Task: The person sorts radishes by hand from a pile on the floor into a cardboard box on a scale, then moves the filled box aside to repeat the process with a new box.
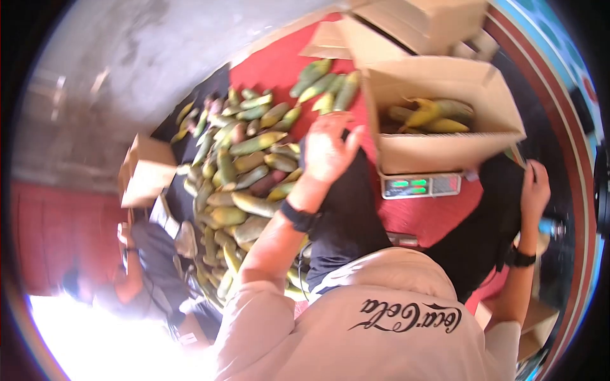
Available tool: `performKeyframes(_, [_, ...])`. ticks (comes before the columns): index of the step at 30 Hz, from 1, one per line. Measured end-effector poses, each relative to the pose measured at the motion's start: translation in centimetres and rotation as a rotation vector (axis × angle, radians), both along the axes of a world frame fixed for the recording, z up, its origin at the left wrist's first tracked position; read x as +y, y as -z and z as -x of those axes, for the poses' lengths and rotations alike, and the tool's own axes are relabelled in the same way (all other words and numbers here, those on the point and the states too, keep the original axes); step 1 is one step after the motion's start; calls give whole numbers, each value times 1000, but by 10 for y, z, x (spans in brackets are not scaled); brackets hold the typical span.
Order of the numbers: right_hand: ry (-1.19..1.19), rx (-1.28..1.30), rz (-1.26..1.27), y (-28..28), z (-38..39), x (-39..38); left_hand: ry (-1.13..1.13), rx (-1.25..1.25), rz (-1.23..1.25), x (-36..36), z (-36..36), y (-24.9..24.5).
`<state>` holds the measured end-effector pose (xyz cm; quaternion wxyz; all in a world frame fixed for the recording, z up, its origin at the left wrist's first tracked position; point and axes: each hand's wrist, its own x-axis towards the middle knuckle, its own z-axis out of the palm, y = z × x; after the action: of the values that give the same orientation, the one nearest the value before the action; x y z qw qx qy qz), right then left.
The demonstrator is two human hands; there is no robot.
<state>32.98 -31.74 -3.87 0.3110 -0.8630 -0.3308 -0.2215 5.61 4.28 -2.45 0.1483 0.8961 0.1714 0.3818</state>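
Observation:
My left hand reaches over the red cloth, palm down and thumb apart, with nothing visible in it. Just beyond its fingertips lie several long green cucumber-like vegetables. A large heap of similar green and yellow vegetables spreads to its left. My right hand is at the outer side of my right knee, its fingers loosely bent and apparently holding nothing. Between my legs, an open cardboard box stands on a digital scale with lit green digits. Several yellow-green vegetables lie inside the box.
Another cardboard box stands behind the one on the scale. At the left, a seated person is beside a smaller box. A further carton is at my right hip. A bottle lies beyond my right hand.

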Motion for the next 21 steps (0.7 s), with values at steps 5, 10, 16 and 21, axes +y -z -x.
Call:
performKeyframes(5, [-9, 63, 37, 6, -11, -2, -24, 2, 70, -4, 4, -5])
performKeyframes(10, [-29, 43, 88, 2, -10, 3, -33, -10, 90, -9, 11, -6])
performKeyframes(16, [-4, 1, 149, 1, -9, 6, -31, 10, 125, -18, 18, -6])
performKeyframes(21, [-24, -8, 157, 6, -13, 8, -20, -40, 113, -21, 21, -3])
